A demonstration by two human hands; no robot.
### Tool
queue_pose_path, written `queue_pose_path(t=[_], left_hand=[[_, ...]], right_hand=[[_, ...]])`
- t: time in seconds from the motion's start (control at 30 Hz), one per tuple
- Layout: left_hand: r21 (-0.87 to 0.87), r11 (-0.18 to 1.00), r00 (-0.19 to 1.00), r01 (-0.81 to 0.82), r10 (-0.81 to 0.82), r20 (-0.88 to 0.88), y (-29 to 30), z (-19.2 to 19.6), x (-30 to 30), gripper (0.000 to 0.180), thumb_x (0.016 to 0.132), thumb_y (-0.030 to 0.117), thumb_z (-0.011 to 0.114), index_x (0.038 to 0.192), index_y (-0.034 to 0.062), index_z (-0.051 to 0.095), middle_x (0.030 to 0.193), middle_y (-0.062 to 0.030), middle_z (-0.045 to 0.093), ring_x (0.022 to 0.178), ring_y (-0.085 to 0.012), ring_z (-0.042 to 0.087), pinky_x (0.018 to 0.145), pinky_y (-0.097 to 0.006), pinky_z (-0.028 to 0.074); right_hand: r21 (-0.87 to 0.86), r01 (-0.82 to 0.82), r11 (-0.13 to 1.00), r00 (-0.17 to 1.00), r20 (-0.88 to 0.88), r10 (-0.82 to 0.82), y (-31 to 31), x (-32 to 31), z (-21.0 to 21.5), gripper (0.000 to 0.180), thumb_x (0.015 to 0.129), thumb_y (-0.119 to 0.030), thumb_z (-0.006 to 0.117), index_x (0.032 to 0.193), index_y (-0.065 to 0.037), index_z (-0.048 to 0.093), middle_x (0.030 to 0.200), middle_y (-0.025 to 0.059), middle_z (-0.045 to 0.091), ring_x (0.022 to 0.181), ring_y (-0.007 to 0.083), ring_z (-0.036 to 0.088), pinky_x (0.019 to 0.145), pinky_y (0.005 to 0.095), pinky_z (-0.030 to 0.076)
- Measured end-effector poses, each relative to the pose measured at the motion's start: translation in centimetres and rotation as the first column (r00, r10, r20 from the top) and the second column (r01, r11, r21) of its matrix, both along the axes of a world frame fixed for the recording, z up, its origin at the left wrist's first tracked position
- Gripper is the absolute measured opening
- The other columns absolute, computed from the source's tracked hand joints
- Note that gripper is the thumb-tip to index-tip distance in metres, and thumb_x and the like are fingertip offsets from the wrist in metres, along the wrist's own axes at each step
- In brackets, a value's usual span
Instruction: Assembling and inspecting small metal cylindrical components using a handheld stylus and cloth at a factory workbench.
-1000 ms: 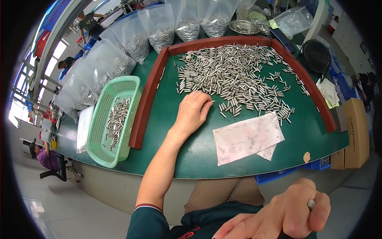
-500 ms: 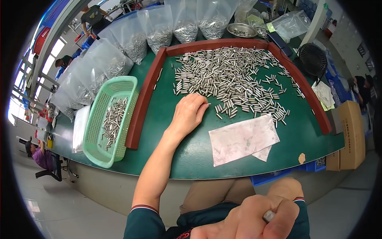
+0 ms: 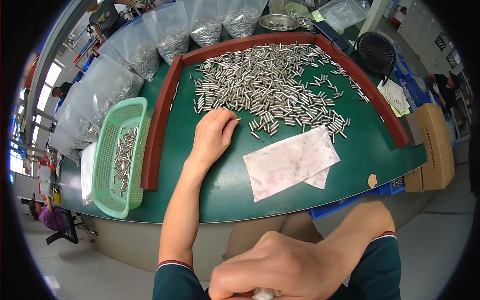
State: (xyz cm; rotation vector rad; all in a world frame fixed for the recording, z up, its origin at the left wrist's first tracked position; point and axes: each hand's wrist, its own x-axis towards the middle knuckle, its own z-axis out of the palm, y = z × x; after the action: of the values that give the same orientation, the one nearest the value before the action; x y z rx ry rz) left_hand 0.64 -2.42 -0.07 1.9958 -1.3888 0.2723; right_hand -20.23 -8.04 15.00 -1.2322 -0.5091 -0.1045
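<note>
Left hand (image 3: 212,132) at the near-left edge of the heap of pins (image 3: 260,80), and it's pinching one small metal pin (image 3: 238,119) between thumb and finger, the bright tip poking out to the right! Right hand (image 3: 270,265) is up close in front of my body, fingers curled around a pale object (image 3: 265,293); most of it is hidden, so I can't tell what it is. Ahead of me, that big heap spreads across the green desk (image 3: 220,200), fenced on three sides by a red-brown frame (image 3: 162,125), with a few stragglers along its sides. Nearer me and to the right, a stained pale cloth (image 3: 290,162) lies flat. Over to the left, outside the frame, the green basket (image 3: 138,165) carries a smaller batch of pins (image 3: 124,155). Beyond the frame, filled plastic bags (image 3: 172,37) line up, a steel bowl (image 3: 280,30) near them, and a black fan (image 3: 376,52) stands at the right.
</note>
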Motion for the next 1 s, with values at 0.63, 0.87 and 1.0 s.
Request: queue_pose_path(t=[0.63,0.87,1.0], left_hand=[[-0.062,0.998,1.0,0.007,-0.009,-0.026,0.0,-0.1,0.5,0.007,0.07,0.004,0.06,0.073,0.0019,0.054,0.069,-0.012,0.055,0.068,-0.03,0.054,0.061,-0.038,0.043],[-0.015,1.0,1.0,-0.021,0.021,-0.018,1.0,-0.4,0.2,0.007,0.072,0.004,0.06,0.075,0.0018,0.055,0.071,-0.0115,0.055,0.069,-0.0285,0.054,0.061,-0.036,0.044],[-0.044,0.999,1.0,0.0,-0.001,-0.021,1.1,-0.1,0.2,0.007,0.072,0.004,0.06,0.075,0.0013,0.054,0.071,-0.0116,0.055,0.069,-0.0284,0.054,0.062,-0.036,0.043]], right_hand=[[0.493,-0.25,0.833,0.781,-0.405,0.475,1.1,-1.0,3.2,0.028,0.084,-0.017,0.051,0.099,0.002,0.037,0.053,0.0025,0.041,0.047,0.0098,0.036,0.045,0.0236,0.029],[0.048,0.14,0.989,0.871,-0.481,-0.1,-2.8,-0.4,-1.5,0.017,0.075,0.002,0.055,0.093,0.001,0.053,0.062,-0.0059,0.047,0.055,-0.0011,0.038,0.051,0.0153,0.029],[-0.262,0.451,0.853,0.865,-0.109,-0.49,-3.0,1.0,-3.7,0.014,0.072,0.007,0.055,0.085,0.003,0.059,0.056,-0.005,0.048,0.049,-0.0011,0.038,0.046,0.0151,0.03]])
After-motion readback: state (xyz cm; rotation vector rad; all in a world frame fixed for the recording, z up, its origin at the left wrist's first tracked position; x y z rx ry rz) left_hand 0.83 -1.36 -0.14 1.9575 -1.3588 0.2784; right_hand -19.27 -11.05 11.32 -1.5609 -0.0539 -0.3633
